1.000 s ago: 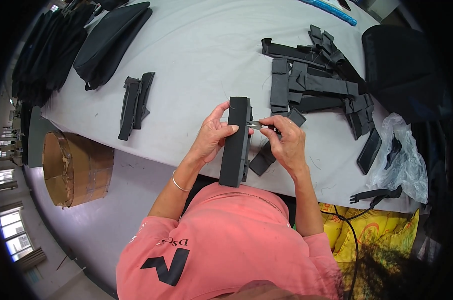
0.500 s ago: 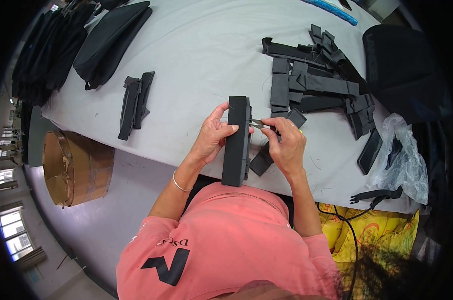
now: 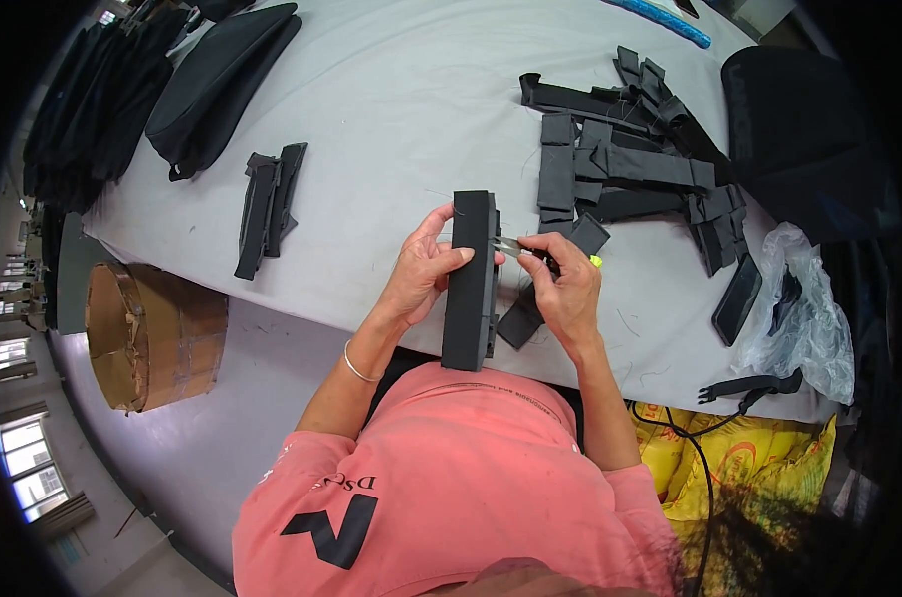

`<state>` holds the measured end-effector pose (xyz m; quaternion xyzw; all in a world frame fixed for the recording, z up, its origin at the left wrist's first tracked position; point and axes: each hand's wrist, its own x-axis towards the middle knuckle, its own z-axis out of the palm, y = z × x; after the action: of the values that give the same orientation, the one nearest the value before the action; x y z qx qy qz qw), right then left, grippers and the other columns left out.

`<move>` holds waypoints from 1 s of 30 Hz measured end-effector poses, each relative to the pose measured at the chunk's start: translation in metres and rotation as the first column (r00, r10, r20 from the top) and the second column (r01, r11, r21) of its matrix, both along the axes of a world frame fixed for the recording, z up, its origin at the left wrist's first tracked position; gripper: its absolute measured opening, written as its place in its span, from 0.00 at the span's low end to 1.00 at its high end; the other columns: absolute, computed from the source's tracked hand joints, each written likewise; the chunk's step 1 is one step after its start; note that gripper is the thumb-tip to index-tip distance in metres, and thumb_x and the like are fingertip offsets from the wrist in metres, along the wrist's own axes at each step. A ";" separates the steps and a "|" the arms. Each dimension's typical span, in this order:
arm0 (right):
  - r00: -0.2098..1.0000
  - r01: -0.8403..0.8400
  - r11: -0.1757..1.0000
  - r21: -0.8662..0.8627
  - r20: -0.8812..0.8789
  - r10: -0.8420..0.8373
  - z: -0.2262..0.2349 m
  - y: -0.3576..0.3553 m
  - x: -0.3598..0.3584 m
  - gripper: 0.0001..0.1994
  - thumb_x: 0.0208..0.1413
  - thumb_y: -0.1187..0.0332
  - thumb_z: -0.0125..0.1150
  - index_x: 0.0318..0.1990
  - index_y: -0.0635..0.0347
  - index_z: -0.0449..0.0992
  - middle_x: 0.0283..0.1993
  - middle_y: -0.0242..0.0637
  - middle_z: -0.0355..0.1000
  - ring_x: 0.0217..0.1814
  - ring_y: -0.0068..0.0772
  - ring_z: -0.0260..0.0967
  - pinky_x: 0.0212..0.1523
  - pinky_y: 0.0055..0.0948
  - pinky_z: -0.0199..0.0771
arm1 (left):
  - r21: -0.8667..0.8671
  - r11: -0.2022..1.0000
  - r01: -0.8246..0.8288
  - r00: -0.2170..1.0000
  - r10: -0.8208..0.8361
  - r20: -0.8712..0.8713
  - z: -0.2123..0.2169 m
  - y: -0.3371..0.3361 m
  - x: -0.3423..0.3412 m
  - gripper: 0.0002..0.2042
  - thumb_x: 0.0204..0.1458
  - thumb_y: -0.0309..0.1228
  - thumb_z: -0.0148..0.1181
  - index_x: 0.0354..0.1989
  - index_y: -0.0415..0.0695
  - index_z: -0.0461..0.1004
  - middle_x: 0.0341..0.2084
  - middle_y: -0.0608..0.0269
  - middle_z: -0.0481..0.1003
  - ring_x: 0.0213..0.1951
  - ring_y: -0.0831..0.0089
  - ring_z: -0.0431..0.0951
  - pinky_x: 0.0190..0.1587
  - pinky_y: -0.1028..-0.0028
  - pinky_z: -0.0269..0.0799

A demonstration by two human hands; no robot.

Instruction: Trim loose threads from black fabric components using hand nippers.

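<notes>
My left hand (image 3: pixel 423 271) grips a long black fabric strip (image 3: pixel 468 308) upright, thumb across its front face and fingers behind it. The strip looks folded, with layered edges on its right side. In my right hand (image 3: pixel 567 289) are small thread snips (image 3: pixel 508 246) with metal blades, their tips at the strip's right edge. A bit of yellow-green shows on the snips beside my fingers. Below my right hand, another black strip piece (image 3: pixel 520 318) lies on the white-covered table (image 3: pixel 391 129).
Several black strips (image 3: pixel 640 169) lie heaped at the right, beside a clear plastic bag (image 3: pixel 799 318) and a buckle strap (image 3: pixel 754 388). Two strips (image 3: pixel 269 209) rest at left, below a black padded piece (image 3: pixel 222 90). A cardboard drum (image 3: pixel 172 333) stands on the floor; yellow sacks (image 3: pixel 739 458) sit at lower right.
My right hand has shifted slightly left and turned a little, showing more of the yellow-green part. The left hand and the strip stay almost still.
</notes>
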<state>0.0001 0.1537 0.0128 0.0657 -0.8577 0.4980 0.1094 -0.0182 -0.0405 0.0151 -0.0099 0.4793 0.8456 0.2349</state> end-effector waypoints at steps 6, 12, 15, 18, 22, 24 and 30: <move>0.999 0.024 1.000 0.015 -0.047 -0.024 -0.002 -0.003 0.000 0.06 0.47 0.73 0.63 0.34 0.59 0.75 0.30 0.35 0.74 0.32 0.38 0.70 0.32 0.32 0.67 | 0.023 1.000 0.005 1.000 -0.005 0.007 -0.002 0.001 0.001 0.29 0.54 0.23 0.53 0.63 0.37 0.48 0.38 0.40 0.77 0.37 0.66 0.81 0.39 0.71 0.79; 0.994 0.032 0.998 0.054 -0.107 -0.026 -0.002 -0.002 -0.001 0.05 0.47 0.73 0.63 0.32 0.59 0.75 0.28 0.34 0.73 0.30 0.37 0.70 0.30 0.31 0.67 | 0.026 1.000 0.004 1.000 -0.005 0.010 -0.001 0.002 0.000 0.28 0.54 0.23 0.53 0.62 0.37 0.50 0.38 0.40 0.77 0.37 0.66 0.81 0.40 0.71 0.79; 0.993 0.041 0.999 0.033 -0.110 -0.037 -0.004 -0.002 -0.001 0.04 0.47 0.74 0.63 0.31 0.59 0.75 0.27 0.34 0.73 0.29 0.36 0.70 0.29 0.30 0.66 | 0.015 1.000 0.002 1.000 -0.002 0.007 -0.004 0.001 0.001 0.25 0.54 0.23 0.53 0.59 0.38 0.52 0.38 0.41 0.77 0.37 0.67 0.81 0.39 0.72 0.79; 0.998 0.045 0.998 -0.045 -0.043 -0.047 0.000 -0.003 -0.001 0.04 0.47 0.74 0.62 0.32 0.59 0.75 0.27 0.34 0.73 0.29 0.37 0.70 0.29 0.30 0.67 | -0.046 0.999 0.019 1.000 -0.019 -0.010 0.000 0.002 0.001 0.22 0.54 0.23 0.53 0.57 0.37 0.56 0.37 0.43 0.77 0.35 0.71 0.80 0.37 0.74 0.78; 0.999 0.007 1.000 -0.016 -0.039 -0.008 0.007 -0.010 -0.007 0.05 0.47 0.73 0.62 0.33 0.59 0.75 0.29 0.34 0.74 0.30 0.37 0.71 0.29 0.31 0.67 | -0.144 0.989 0.022 0.995 -0.036 -0.090 -0.008 0.008 0.004 0.15 0.55 0.24 0.53 0.51 0.37 0.62 0.34 0.50 0.79 0.32 0.76 0.79 0.34 0.78 0.76; 0.995 0.011 0.999 0.043 -0.101 -0.006 0.001 -0.013 -0.013 0.05 0.48 0.73 0.62 0.34 0.58 0.75 0.29 0.34 0.74 0.30 0.37 0.71 0.29 0.31 0.68 | -0.164 0.986 0.030 0.997 -0.042 -0.072 -0.009 0.009 0.007 0.14 0.55 0.24 0.54 0.50 0.38 0.64 0.33 0.52 0.79 0.32 0.77 0.79 0.33 0.79 0.75; 0.995 0.056 0.993 0.106 -0.093 -0.046 0.010 -0.006 -0.019 0.06 0.49 0.72 0.62 0.35 0.58 0.75 0.30 0.35 0.74 0.31 0.35 0.72 0.30 0.31 0.69 | -0.331 0.941 0.067 0.990 -0.105 -0.099 -0.008 0.006 0.011 0.15 0.56 0.25 0.53 0.52 0.37 0.67 0.30 0.59 0.79 0.31 0.82 0.77 0.32 0.80 0.72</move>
<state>-0.0186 0.1475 0.0228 0.0719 -0.8790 0.4443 0.1571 -0.0075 -0.0348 0.0075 0.0212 0.6254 0.7426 0.2386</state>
